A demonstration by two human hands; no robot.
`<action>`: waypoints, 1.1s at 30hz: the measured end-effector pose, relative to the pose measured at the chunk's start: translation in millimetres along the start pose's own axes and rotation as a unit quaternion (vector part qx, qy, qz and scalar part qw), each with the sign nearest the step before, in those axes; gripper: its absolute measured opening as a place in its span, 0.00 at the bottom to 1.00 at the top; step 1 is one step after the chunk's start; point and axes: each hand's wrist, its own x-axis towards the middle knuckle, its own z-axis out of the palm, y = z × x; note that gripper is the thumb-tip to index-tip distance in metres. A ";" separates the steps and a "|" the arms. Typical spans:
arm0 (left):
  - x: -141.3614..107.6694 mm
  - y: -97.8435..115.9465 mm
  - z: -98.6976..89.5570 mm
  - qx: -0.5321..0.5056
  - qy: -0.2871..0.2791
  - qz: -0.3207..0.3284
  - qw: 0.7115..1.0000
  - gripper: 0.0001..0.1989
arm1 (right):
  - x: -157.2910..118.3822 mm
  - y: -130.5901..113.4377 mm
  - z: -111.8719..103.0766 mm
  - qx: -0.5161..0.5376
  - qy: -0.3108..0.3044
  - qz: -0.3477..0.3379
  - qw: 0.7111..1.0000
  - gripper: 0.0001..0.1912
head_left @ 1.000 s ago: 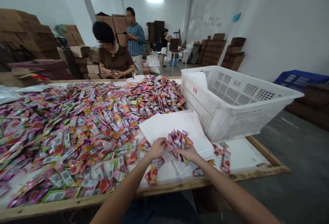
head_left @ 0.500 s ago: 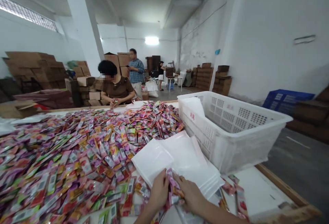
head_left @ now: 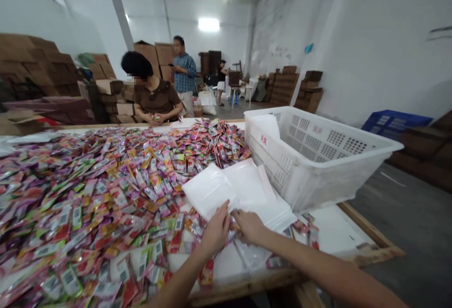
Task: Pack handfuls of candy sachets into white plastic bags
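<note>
Small printed sachets (head_left: 233, 224) show in the narrow gap between my two hands, just in front of a stack of white plastic bags (head_left: 247, 186). My left hand (head_left: 217, 227) presses them from the left side, its fingers close together and pointing forward. From the right, my right hand (head_left: 248, 226) is curled round the same bunch, its fingers bent. The lower part of the bunch is hidden by my hands. Under my right wrist lies a clear plastic bag (head_left: 253, 254). A broad heap of colourful sachets (head_left: 116, 195) spreads over the table to the left.
A white plastic crate (head_left: 300, 174) stands on the table's right side, with a white sheet inside. Wooden edging (head_left: 374, 232) borders the table. A seated person in a brown top (head_left: 158, 98) handles sachets across the table. Further back are other people and stacked cartons (head_left: 31, 65).
The camera view has tilted down, so the scene sits higher in the picture. My hands stay at the sachets; the left fingers are straighter and the right ones more curled.
</note>
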 end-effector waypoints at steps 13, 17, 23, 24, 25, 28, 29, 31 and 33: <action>10.3 29.2 -3.1 0.164 -0.035 -0.139 0.976 0.15 | -3.3 8.2 6.8 0.139 0.023 0.002 0.990 0.32; 13.9 24.0 1.2 0.181 -0.054 -0.099 0.977 0.18 | 2.5 1.1 7.1 0.087 0.030 0.059 0.994 0.22; 22.0 16.5 -16.5 0.315 -0.102 -0.026 0.943 0.20 | 19.4 3.7 -4.5 0.078 0.021 0.076 0.994 0.17; 23.0 17.8 -20.5 0.323 -0.107 -0.034 0.940 0.18 | 18.8 6.3 -3.0 0.087 0.032 0.071 0.993 0.17; 23.9 20.3 -23.6 0.327 -0.112 -0.045 0.937 0.17 | 17.7 8.5 -0.9 0.096 0.044 0.070 0.992 0.18; 27.0 34.0 -25.1 0.331 -0.127 -0.044 0.934 0.16 | 14.9 8.6 4.3 0.108 0.050 0.098 0.988 0.16; 28.6 39.3 -23.2 0.327 -0.135 -0.032 0.935 0.16 | 14.8 5.8 5.1 0.103 0.046 0.112 0.987 0.16; 32.8 48.4 -18.1 0.310 -0.148 -0.026 0.939 0.17 | 16.1 -2.2 5.8 0.080 0.045 0.123 0.988 0.15; 37.0 53.1 -13.8 0.283 -0.150 -0.048 0.946 0.17 | 18.3 -8.9 6.7 0.061 0.059 0.118 0.989 0.17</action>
